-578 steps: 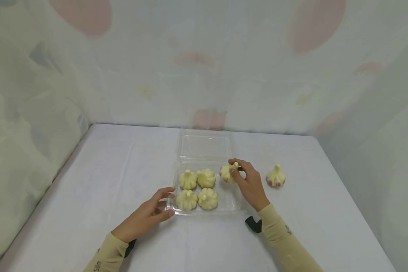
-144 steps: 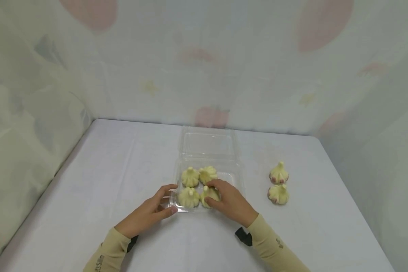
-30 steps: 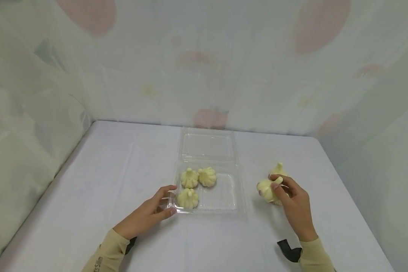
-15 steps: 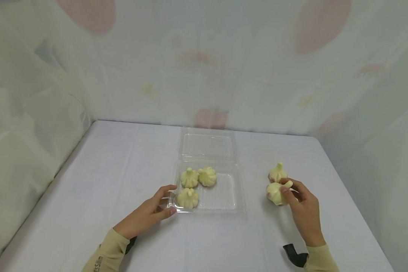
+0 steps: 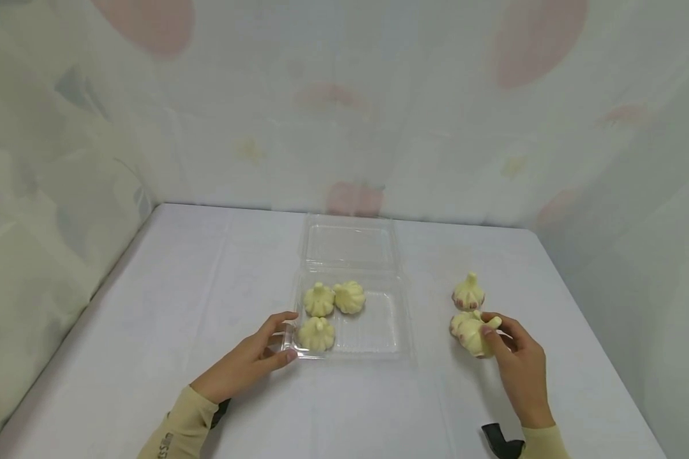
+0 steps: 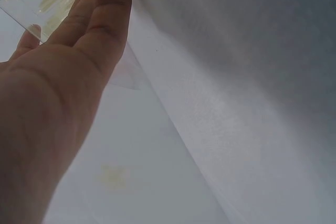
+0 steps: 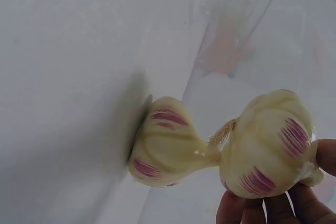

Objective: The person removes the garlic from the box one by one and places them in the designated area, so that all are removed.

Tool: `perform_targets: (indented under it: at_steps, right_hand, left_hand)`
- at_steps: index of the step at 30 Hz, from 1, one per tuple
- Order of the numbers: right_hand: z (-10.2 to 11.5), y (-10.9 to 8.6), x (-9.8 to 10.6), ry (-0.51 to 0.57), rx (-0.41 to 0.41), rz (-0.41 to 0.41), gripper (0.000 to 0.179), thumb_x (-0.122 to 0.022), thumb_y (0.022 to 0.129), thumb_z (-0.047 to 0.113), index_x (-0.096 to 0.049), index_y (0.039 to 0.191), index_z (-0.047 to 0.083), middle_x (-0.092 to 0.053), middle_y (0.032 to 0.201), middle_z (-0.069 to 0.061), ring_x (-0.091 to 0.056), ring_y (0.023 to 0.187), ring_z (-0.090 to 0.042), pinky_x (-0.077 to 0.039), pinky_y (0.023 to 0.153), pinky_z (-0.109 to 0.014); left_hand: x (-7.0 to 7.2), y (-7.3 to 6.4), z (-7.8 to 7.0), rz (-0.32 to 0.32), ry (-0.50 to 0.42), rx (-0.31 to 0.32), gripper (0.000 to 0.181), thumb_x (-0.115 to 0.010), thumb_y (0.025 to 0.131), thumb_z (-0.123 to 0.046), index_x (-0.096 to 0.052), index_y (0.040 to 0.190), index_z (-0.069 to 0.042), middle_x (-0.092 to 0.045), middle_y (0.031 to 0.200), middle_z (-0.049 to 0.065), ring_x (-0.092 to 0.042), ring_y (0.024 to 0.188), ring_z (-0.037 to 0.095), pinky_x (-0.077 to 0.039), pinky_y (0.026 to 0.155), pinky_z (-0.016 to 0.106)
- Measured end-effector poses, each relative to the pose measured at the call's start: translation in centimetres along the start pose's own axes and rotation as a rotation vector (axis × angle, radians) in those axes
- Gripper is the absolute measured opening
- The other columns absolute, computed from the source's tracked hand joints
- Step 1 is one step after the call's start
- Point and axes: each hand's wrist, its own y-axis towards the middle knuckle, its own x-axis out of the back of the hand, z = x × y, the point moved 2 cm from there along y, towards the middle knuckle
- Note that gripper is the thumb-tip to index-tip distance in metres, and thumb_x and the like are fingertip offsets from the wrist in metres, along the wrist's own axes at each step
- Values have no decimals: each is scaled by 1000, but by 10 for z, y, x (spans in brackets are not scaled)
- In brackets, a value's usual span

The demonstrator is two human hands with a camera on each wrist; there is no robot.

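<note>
The left hand (image 5: 247,366), its fingers relaxed, touched the left edge of the clear plastic clamshell container (image 5: 379,325). Right of the container, the right hand (image 5: 517,363) pinched a purple-streaked garlic bulb (image 5: 475,340) by its stem, off the table (image 5: 356,408). Two other bulbs (image 5: 468,296) stood right of the container; three more bulbs (image 5: 318,335) sat in its left part.

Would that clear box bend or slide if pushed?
The clear box probably flexes, its see-through walls looking thin. Low and flat, it may slide rather than tip. The three garlic bulbs, grouped leftward inside, could make that side heavier.
</note>
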Motion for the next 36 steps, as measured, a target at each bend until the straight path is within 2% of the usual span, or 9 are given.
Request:
perform_targets:
  at_steps: [5,13,16,19,23,30,36]
  right_hand:
    - [-4,-2,0,-61,-6,4,30,-68,100,26,-70,122,5,-66,124,-10,-60,97,2,-48,78,-10]
    - [-17,-3,-2,-147,-37,36,31,-69,99,29,-71,122,9,-68,120,-9,-60,90,2,-49,67,-21]
    - [-20,-4,-3,-177,-43,40,30,-69,99,28,-71,122,9,-69,120,-9,-62,94,-8,-49,67,-23]
    - [-21,-6,-4,-199,-61,67,34,-68,99,29,-70,125,7,-68,123,-13,-65,100,-23,-49,67,-23]
    - [-24,-9,-4,-212,-91,109,39,-66,100,32,-67,128,5,-64,127,-19,-64,108,-36,-50,69,-25]
    - [-26,-8,-4,-255,-90,141,41,-66,100,31,-65,130,4,-63,128,-21,-62,111,-37,-50,84,-38]
    - [-27,-9,-5,-305,-30,175,44,-68,99,31,-63,129,0,-62,130,-24,-60,115,-38,-48,93,-51]
  left_hand:
    - [0,0,0,0,5,-10,62,-61,103,-40,-30,155,-27,-39,153,18,-46,135,40,-42,104,56]
    - [-1,0,1,0,12,-17,62,-60,103,-40,-30,156,-25,-39,153,18,-46,134,41,-43,104,56]
    - [-1,1,1,0,15,-23,63,-60,103,-40,-29,156,-24,-40,153,17,-46,134,41,-43,104,56]
    - [-1,1,2,0,15,-27,63,-60,103,-40,-29,156,-24,-41,152,17,-47,134,41,-43,103,55]
    - [-1,1,2,0,10,-22,62,-61,103,-39,-30,155,-26,-40,153,17,-46,135,40,-43,104,55]
    - [-1,0,2,8,-4,-9,63,-61,103,-40,-30,156,-26,-38,154,18,-45,136,40,-42,104,56]
    - [-1,0,2,4,2,-21,62,-61,103,-40,-30,155,-26,-39,153,17,-46,135,40,-43,104,55]
